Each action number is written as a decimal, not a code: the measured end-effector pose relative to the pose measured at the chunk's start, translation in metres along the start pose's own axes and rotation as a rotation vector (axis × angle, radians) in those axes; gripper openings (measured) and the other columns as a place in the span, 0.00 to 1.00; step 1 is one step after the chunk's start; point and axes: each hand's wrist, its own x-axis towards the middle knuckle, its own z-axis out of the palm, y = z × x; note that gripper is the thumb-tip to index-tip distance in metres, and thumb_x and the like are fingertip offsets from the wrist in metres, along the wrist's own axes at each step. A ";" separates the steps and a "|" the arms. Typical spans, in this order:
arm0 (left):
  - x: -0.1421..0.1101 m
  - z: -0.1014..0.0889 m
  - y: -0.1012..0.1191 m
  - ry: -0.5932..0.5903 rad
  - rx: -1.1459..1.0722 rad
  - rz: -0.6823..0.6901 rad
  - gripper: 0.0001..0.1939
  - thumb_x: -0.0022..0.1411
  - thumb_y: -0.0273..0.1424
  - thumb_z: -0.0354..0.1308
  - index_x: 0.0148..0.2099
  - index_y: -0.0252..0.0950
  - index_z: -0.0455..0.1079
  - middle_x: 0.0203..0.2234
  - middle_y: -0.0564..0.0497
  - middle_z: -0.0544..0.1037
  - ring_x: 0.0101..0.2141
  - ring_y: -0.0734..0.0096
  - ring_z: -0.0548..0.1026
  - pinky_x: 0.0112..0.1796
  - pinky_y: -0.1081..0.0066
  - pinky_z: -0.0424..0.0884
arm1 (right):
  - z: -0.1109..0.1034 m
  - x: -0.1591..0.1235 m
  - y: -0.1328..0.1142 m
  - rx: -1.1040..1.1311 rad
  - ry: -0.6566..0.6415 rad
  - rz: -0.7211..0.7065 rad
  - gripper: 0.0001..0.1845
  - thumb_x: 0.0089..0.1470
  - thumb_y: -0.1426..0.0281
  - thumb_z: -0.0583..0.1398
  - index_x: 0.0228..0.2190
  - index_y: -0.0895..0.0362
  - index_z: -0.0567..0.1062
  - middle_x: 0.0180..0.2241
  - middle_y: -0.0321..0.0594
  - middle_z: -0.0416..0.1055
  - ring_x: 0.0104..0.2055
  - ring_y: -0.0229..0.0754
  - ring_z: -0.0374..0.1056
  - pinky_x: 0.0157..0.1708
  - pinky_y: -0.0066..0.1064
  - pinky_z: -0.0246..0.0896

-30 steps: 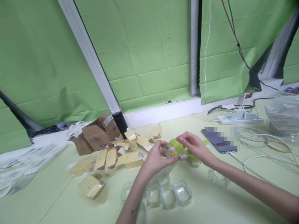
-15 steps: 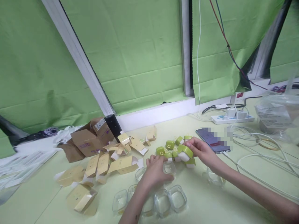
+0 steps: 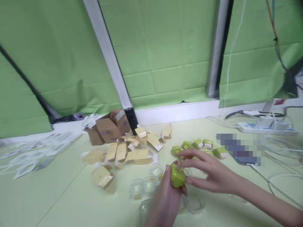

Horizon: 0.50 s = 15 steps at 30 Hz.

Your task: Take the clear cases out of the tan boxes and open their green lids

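A glossy green lid [image 3: 177, 175] with a small pale loop sits upright in my left hand [image 3: 167, 197], whose fingers wrap round from below. Whatever is under the lid is hidden by that hand. My right hand [image 3: 208, 168] reaches over from the right, fingers spread, with fingertips and thumb touching or close to the lid's edge. Behind it lie several more green lids [image 3: 187, 145], some showing white undersides. Small square clear glass cups [image 3: 136, 189] stand around my left hand, partly covered by it; another glass cup [image 3: 195, 204] is beneath my right hand.
Opened yellow cartons [image 3: 138, 156] spread over the table's left-middle. A brown cardboard box [image 3: 110, 129] and a black cylinder [image 3: 131, 118] stand behind them. At right lie a phone [image 3: 247, 160], white cables and a power strip [image 3: 246, 127]. White frame-like sheets [image 3: 26, 162] lie far left.
My right hand has brought a green lid from the group towards me to my left hand. Its fingers have spread, and my left hand has turned upward round the lid. The view has swung.
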 end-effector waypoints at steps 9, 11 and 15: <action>-0.031 -0.043 -0.050 0.236 0.571 0.222 0.36 0.50 0.56 0.56 0.53 0.37 0.59 0.40 0.43 0.73 0.49 0.54 0.69 0.45 0.65 0.66 | 0.023 -0.007 -0.040 0.130 -0.318 0.213 0.36 0.43 0.78 0.58 0.55 0.47 0.65 0.55 0.42 0.66 0.52 0.50 0.67 0.48 0.36 0.67; -0.031 -0.048 -0.056 0.069 0.519 0.244 0.38 0.47 0.55 0.58 0.54 0.37 0.57 0.41 0.42 0.73 0.46 0.53 0.72 0.45 0.62 0.67 | 0.016 -0.004 -0.043 0.214 -0.392 0.218 0.37 0.43 0.79 0.57 0.55 0.46 0.64 0.55 0.40 0.65 0.54 0.47 0.66 0.50 0.33 0.65; -0.031 -0.055 -0.064 -0.036 0.480 0.265 0.38 0.48 0.50 0.60 0.56 0.37 0.57 0.49 0.40 0.70 0.51 0.48 0.68 0.50 0.56 0.65 | 0.004 -0.001 -0.047 0.339 -0.449 0.206 0.35 0.43 0.79 0.57 0.54 0.48 0.66 0.54 0.37 0.67 0.53 0.44 0.65 0.51 0.30 0.61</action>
